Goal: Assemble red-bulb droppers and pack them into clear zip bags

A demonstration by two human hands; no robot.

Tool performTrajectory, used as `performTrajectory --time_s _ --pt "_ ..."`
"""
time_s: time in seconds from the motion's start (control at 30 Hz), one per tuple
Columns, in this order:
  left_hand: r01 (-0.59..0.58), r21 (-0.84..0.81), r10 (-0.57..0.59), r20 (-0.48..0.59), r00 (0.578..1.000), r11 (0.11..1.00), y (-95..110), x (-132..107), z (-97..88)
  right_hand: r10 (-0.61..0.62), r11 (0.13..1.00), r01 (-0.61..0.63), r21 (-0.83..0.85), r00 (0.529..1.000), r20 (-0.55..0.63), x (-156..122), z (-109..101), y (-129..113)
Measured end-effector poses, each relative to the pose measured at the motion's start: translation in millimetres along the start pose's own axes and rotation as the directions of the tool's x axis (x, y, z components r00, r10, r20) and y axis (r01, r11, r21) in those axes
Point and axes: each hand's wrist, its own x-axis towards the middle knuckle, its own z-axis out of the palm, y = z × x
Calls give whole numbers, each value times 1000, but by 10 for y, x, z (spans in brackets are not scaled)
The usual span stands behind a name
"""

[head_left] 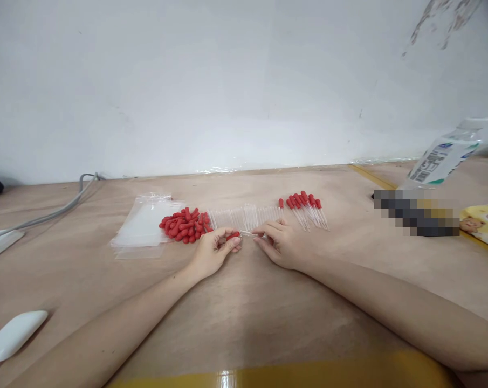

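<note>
In the middle of the table, my left hand (217, 249) is closed around a red rubber dropper bulb (233, 235). My right hand (279, 241) faces it, thumb and fingers pinching a thin clear dropper tube (247, 233) whose end meets the bulb; how far it sits inside cannot be made out. Left of my left hand lies a heap of red rubber bulbs (183, 226). A row of clear tubes (244, 216) lies just beyond both hands. Past my right hand is a group of droppers (306, 207), each with a red bulb on a clear tube.
Clear zip bags (141, 226) are stacked left of the bulbs. A grey cable (61, 209) runs along the far left, and a white object (17, 335) lies near left. On the right stand a plastic bottle (440, 159), a blurred-out dark item (417, 213) and a yellow packet (484, 223).
</note>
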Motion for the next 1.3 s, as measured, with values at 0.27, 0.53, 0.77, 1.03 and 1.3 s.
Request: performTrajectory --time_s 0.27,0.53,0.77,1.03,1.3 --pt "-53 48 50 57 997 997 47 -26 -19 -20 992 2 128 990 139 15 -25 45" --pt "-105 168 80 150 985 980 141 -72 -16 -82 995 71 65 977 197 55 -71 104" --pt "-205 338 173 122 977 919 147 -71 -13 -150 986 159 -50 976 155 42 -71 66" --pt "-167 364 157 55 986 916 66 -20 -53 -38 998 30 53 984 172 18 -112 66" --pt "-149 291 122 109 986 945 84 -40 -41 -109 994 107 20 983 146 -13 28 73"
